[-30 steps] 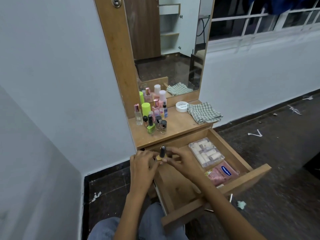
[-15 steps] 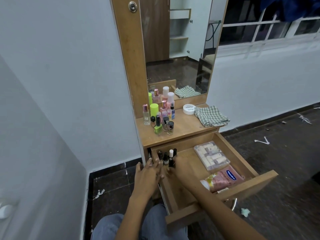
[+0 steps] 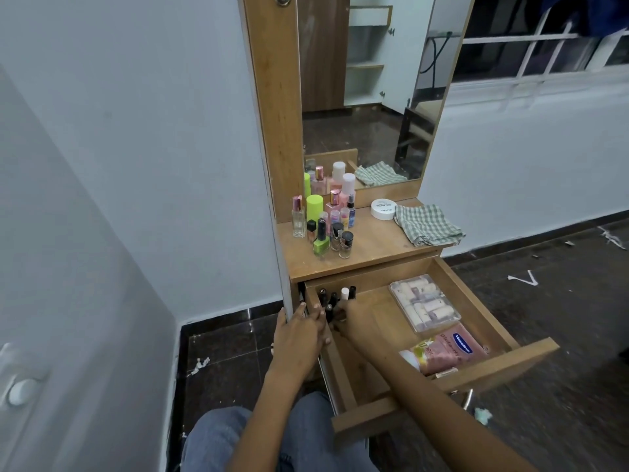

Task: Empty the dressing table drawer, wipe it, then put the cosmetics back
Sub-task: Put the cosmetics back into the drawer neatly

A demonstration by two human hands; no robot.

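Observation:
The wooden drawer (image 3: 510, 364) is pulled out under the dressing table top (image 3: 371, 247). Several small nail polish bottles (image 3: 340, 296) stand in its back left corner. My left hand (image 3: 301, 330) rests on the drawer's left wall, its straight fingers reaching in beside the bottles. My right hand (image 3: 352, 316) is inside the drawer, fingers curled round a dark bottle (image 3: 329, 311) at the front of that group. In the drawer's right half lie a clear box of small rolls (image 3: 423, 306) and a pink Vaseline pouch (image 3: 449, 352). More cosmetics bottles (image 3: 323, 223) stand on the table top.
A white jar (image 3: 383, 208) and a checked cloth (image 3: 427, 224) lie on the table top below the mirror (image 3: 371, 97). A white wall stands close on the left. Dark floor with paper scraps (image 3: 524, 279) spreads to the right. My knees are just below the drawer.
A second ago both hands held one nail polish bottle above the drawer. It now stands in the back left corner with the others, and both hands have stayed low around them.

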